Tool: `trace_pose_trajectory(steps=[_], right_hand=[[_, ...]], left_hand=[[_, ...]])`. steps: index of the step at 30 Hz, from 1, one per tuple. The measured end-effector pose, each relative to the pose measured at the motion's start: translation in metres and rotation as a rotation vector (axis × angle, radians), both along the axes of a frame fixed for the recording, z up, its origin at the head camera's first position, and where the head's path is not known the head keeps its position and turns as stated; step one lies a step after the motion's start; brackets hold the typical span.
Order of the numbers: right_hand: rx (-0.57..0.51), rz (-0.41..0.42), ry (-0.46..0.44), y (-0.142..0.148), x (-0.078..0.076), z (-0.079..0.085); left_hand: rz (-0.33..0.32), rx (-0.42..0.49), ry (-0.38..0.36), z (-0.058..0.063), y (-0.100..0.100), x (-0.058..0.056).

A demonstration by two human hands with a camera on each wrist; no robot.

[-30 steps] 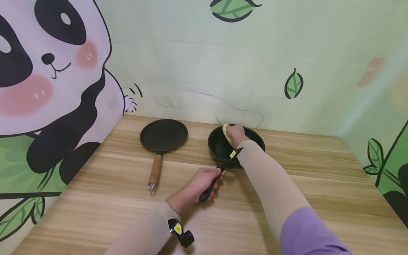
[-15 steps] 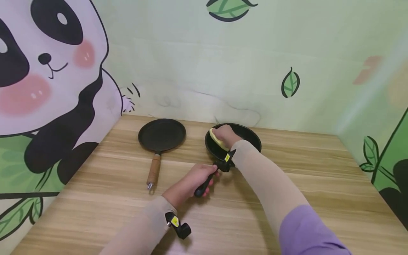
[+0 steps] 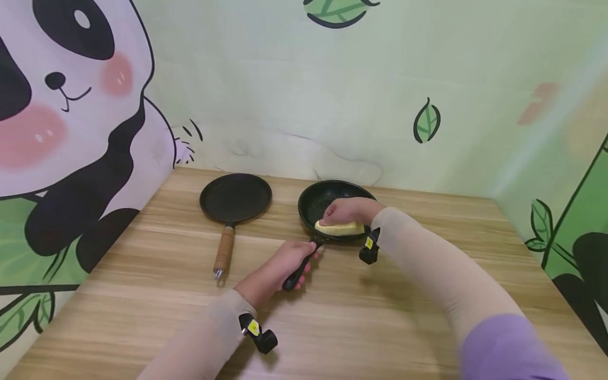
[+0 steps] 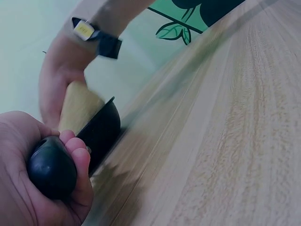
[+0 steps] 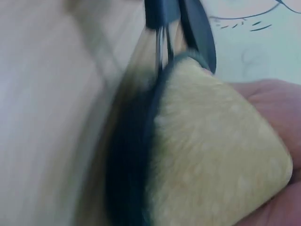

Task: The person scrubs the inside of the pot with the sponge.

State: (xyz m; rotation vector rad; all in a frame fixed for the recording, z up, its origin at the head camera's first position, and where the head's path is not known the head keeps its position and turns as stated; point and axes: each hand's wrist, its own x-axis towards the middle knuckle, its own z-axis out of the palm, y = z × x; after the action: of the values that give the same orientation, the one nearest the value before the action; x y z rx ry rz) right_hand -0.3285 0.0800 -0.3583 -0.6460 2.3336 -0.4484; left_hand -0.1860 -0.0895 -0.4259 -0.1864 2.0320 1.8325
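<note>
In the head view a deep black frying pan [image 3: 314,203] sits at the back of the wooden table, its black handle [image 3: 294,278] pointing toward me. My left hand [image 3: 288,257] grips that handle, and the left wrist view shows fingers curled round its rounded end [image 4: 51,167]. Inside the pan, at the near edge, my right hand [image 3: 349,210] holds a pale yellow sponge [image 3: 339,229] against the wall. Up close in the right wrist view, the sponge's textured face [image 5: 211,150] lies along the pan's rim. Most of the right fingers are hidden behind it.
To the left lies a flat black pan [image 3: 236,198] with a wooden handle [image 3: 224,249]. Behind both pans rises a pale green wall [image 3: 266,95] with leaf drawings. A panda picture [image 3: 62,79] covers the left side.
My right hand has swept the sponge from the pan's far side round its left to the near edge, with the wrist swinging right. The left hand keeps its grip on the handle.
</note>
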Motion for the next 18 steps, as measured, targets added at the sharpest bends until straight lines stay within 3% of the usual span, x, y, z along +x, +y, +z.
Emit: trace_pose_trajectory(steps=[3, 7, 10, 14, 18], right_hand=[[0.161, 0.158, 0.066, 0.013, 0.002, 0.01], [0.346, 0.258, 0.195, 0.02, 0.003, 0.016], [0.437, 0.219, 0.317, 0.024, 0.004, 0.013], [0.48, 0.132, 0.498, 0.031, 0.004, 0.006], [0.531, 0.149, 0.673, 0.036, 0.002, -0.001]], left_hand=[[0.007, -0.005, 0.0, 0.0, -0.001, 0.0], [-0.001, -0.004, 0.001, 0.001, -0.006, -0.001], [-0.008, -0.012, 0.011, 0.002, -0.008, 0.0], [-0.011, -0.06, 0.053, 0.005, -0.009, 0.002], [-0.022, -0.152, 0.108, 0.01, -0.009, 0.003]])
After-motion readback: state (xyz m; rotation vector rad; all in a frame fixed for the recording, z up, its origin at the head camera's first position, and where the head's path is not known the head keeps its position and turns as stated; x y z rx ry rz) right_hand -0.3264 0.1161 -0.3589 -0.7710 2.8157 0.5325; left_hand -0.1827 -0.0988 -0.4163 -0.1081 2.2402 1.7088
